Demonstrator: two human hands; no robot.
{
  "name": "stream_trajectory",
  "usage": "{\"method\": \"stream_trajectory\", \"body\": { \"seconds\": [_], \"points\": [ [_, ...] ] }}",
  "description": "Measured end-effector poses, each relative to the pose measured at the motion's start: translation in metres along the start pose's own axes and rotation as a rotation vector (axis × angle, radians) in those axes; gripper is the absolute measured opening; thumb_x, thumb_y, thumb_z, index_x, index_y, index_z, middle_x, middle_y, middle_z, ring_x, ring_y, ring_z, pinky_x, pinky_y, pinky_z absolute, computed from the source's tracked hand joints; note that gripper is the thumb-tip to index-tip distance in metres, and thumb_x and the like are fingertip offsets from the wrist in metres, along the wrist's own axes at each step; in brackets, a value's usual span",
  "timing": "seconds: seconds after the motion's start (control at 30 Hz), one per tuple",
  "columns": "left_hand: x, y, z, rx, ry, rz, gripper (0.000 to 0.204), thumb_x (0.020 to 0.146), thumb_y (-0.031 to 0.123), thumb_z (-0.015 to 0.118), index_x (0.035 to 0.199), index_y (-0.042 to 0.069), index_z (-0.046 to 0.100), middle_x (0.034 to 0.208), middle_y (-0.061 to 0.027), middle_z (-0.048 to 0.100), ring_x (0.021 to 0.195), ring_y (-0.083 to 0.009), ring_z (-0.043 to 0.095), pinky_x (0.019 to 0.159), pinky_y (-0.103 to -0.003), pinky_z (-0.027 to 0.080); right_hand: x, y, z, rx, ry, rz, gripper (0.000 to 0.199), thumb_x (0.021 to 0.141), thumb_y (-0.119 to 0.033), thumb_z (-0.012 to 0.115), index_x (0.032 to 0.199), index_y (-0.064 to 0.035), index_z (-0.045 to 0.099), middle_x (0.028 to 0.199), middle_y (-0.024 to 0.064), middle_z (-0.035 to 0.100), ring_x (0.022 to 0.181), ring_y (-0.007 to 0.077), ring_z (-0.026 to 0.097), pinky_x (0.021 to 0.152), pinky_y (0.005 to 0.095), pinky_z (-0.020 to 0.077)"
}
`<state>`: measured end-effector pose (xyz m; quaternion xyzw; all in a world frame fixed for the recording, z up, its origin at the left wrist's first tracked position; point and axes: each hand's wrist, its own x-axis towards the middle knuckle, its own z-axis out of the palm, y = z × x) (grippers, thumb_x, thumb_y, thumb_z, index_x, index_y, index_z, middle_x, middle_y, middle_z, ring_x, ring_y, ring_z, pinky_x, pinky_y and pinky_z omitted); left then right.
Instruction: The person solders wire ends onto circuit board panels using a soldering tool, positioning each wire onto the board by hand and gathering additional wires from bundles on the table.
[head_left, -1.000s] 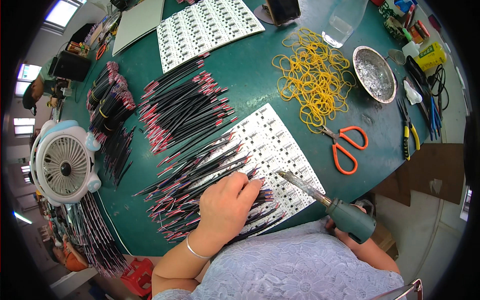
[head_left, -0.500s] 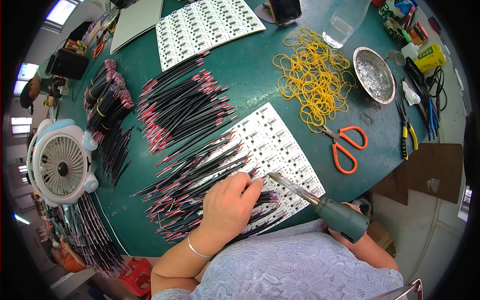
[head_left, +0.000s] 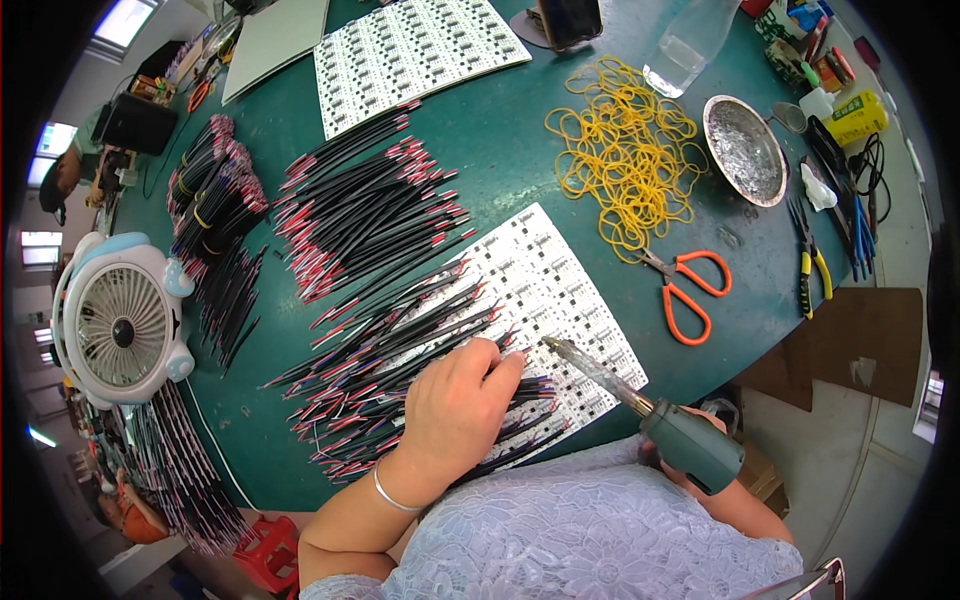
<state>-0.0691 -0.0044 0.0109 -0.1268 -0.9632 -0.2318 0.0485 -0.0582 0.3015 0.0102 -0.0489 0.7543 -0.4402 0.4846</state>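
My left hand (head_left: 458, 405) rests over the near white circuit board panel (head_left: 575, 290), thumb and fingertips pinched together. A thin wire (head_left: 519, 352) pokes out at the fingertips; its rest is hidden beneath the hand. Across the panel's left part lie many black wires (head_left: 400, 345) with red and white ends. On the right, my right hand (head_left: 690, 480) is wrapped round the green handle of a soldering iron (head_left: 692, 447), which covers most of the fingers. The iron's metal tip points left, just above the panel and a little right of my left fingertips.
Yellow rubber bands (head_left: 630, 155), orange-handled scissors (head_left: 690, 290), a metal bowl (head_left: 745, 150) and pliers (head_left: 808, 260) lie to the right. Beyond the wire pile (head_left: 365, 215) sits a stack of panels (head_left: 420, 60). A white fan (head_left: 120, 325) and bundled wires (head_left: 210, 195) are left.
The soldering iron has shifted slightly right, its tip drawing a little away from my left fingertips. My left hand keeps its pinch almost in the same place.
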Motion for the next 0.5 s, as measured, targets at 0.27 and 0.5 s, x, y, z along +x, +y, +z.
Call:
{"method": "stream_trajectory", "body": {
  "seconds": [0.27, 0.5],
  "points": [
    [0.002, -0.002, 0.000, -0.025, 0.029, 0.065, 0.027, 0.064, 0.000, 0.065, 0.090, 0.008, 0.067, 0.078, -0.0057, 0.053, 0.065, -0.0226, 0.056, 0.053, -0.033, 0.046, 0.012, 0.007, 0.015, -0.128, 0.407, -0.547, 0.016, 0.081, -0.011, 0.063, 0.090, 0.0013, 0.059, 0.070, 0.0075, 0.060, 0.058, 0.0152, 0.059, 0.054, 0.0269, 0.0494],
    [0.002, -0.003, 0.001, -0.045, 0.024, 0.077, 0.024, 0.067, 0.000, 0.065, 0.090, 0.007, 0.067, 0.078, -0.0057, 0.054, 0.064, -0.0222, 0.056, 0.053, -0.032, 0.047, 0.017, 0.000, 0.019, 0.119, 0.386, -0.569, 0.020, 0.084, -0.020, 0.059, 0.092, -0.0016, 0.060, 0.072, 0.0070, 0.060, 0.059, 0.0189, 0.061, 0.055, 0.0270, 0.0500]
  ]
}}
